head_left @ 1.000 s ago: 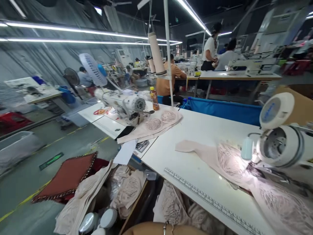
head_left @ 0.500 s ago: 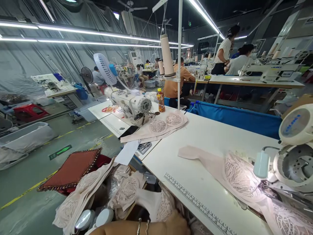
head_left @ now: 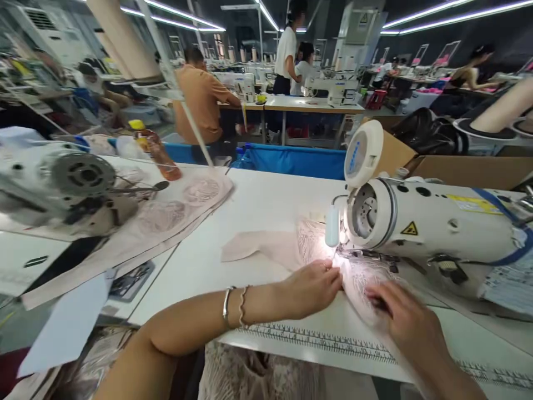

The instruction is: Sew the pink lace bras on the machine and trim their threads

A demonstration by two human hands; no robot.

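A pale pink bra [head_left: 266,246] with lacy patterned cups lies on the white table under the head of a sewing machine [head_left: 428,216]. The lamp of the machine lights the cloth brightly around the needle. My left hand [head_left: 314,289] is closed, its fingertips pinching the bra's edge just in front of the needle. To the right, over the nearer cup, is my right hand [head_left: 406,314], slightly blurred, with thumb and fingers curled together. Something dark shows between those fingers, too unclear to name.
A printed ruler [head_left: 316,339] runs along the table's front edge. On the left, more stacked bras [head_left: 200,197] lie beside a second sewing machine [head_left: 79,178] and a drink bottle [head_left: 160,153]. Lacy pieces [head_left: 250,372] hang below the edge. A blue cloth bin [head_left: 295,161] stands behind; people sit further back.
The view has swung right. My left hand has come up from the bras below the table to the bra at the needle. My right hand has come into view.
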